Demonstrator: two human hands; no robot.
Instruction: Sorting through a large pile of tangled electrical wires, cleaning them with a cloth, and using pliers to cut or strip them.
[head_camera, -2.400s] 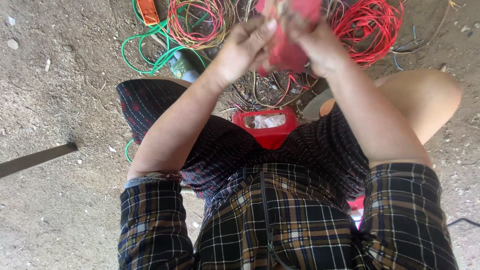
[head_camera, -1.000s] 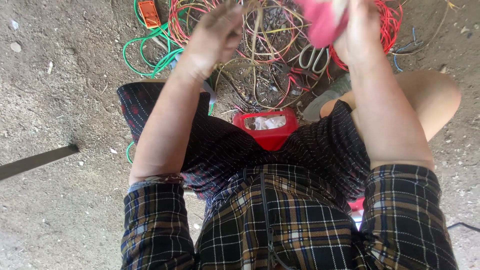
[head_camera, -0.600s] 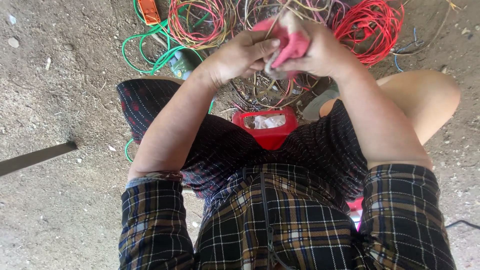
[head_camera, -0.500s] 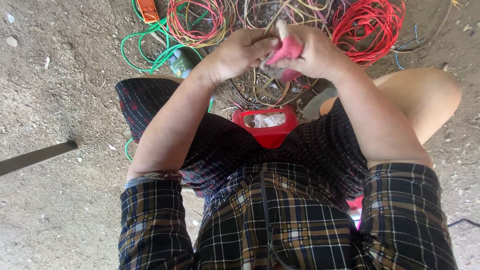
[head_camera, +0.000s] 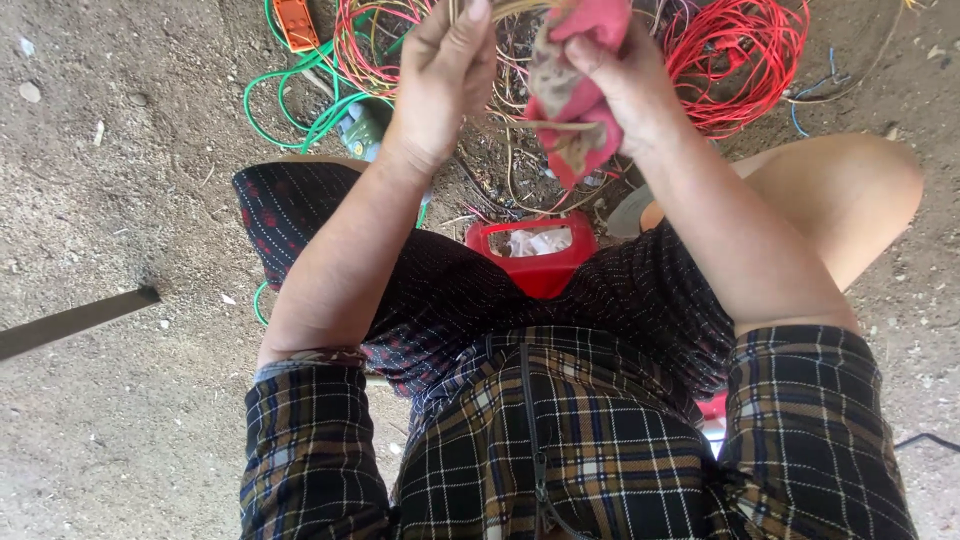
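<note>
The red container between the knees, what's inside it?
Inside the red container lies something pale and crumpled, like paper or plastic. Its bottom and near side are hidden by the dark patterned skirt.

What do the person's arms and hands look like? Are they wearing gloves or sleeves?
No gloves: the left hand and the right hand are both bare. The forearms are bare too. Each arm wears a checked sleeve in dark blue, brown and white, pushed up to about the elbow. A patterned band edges the left cuff. No watch, rings or bracelets show.
</note>
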